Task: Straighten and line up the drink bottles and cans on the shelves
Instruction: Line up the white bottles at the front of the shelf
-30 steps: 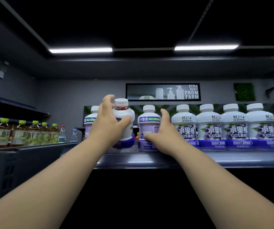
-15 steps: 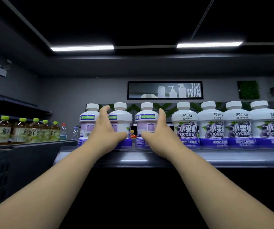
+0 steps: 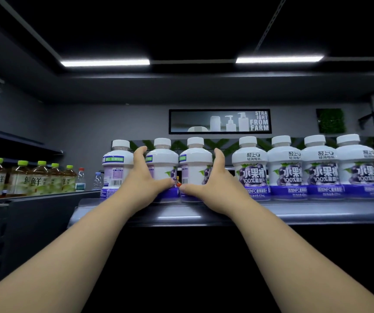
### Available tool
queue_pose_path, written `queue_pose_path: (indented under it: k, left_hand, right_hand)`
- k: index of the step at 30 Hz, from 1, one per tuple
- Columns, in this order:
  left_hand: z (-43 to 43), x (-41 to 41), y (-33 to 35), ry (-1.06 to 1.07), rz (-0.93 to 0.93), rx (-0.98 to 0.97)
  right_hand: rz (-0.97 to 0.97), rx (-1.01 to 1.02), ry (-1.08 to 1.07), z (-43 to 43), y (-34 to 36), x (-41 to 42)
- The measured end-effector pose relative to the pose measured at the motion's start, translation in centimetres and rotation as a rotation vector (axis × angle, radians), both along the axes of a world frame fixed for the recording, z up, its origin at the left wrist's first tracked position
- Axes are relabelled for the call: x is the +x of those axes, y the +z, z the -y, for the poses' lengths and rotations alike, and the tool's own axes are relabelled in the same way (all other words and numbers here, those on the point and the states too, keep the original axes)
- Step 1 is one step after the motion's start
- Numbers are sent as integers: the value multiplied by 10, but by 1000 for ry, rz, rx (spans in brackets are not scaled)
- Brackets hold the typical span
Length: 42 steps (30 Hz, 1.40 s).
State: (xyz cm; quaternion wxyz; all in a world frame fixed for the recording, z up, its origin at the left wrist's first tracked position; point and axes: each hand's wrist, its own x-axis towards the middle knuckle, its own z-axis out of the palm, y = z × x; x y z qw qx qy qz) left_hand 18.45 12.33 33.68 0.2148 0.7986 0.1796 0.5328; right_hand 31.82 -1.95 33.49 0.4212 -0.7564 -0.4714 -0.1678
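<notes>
Both held bottles have turned since half a second ago: their fronts then showed only plain label, and now a slice of the grape picture peeps round the right edge of each. Nearest, two bare forearms reach up to the shelf (image 3: 317,213). The left hand (image 3: 144,184) grasps the second bottle (image 3: 163,161) from the left, thumb across its purple base and fingers curled round its left side. The right hand (image 3: 217,184) grasps the third bottle (image 3: 196,161) the same way, thumb low across the front and fingers up the right side. The thumbs nearly meet between the two bottles, which stand upright and close together near the shelf's front edge. The step in hand looks like twisting both labels to face forward. To do it well, I judge, keep each base flat on the shelf and spin it in place rather than lifting. Carry the turn on until the large characters sit square, like those on the front-facing bottle (image 3: 250,170) just to the right. Then slide the pair right to close the gap where the right fingers now sit. The leftmost bottle (image 3: 116,170) shows its barcode and wants the same turn. Farther left, tea bottles (image 3: 37,179) stand on another shelf, and a sign (image 3: 219,121) hangs on the far wall.
</notes>
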Motion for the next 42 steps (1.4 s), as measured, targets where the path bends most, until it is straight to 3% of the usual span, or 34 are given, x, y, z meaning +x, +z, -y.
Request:
queue_pose_path:
  k: [4,9,16,22,26,42]
  left_hand:
    - [-1,3,-4,71,-67,38]
    - [-3,5,-5,143,-26,104]
    - [-11,1,-3,18,-77,-10]
    - [-3,6,-5,140,-82,57]
    - [-9,3,-4,81,-98,-8]
    - [1,8,-3,155,-80,91]
  right_hand:
    - [-14,0,16,1,-2,0]
    - [56,16,-55,-1,-5,0]
    - [109,45,-111,-2,-7,-3]
    - [179,-27,-227,-6,-9,-6]
    - [219,39,-283,-5,-14,-8]
    - [207,135,-274,12,-20,-16]
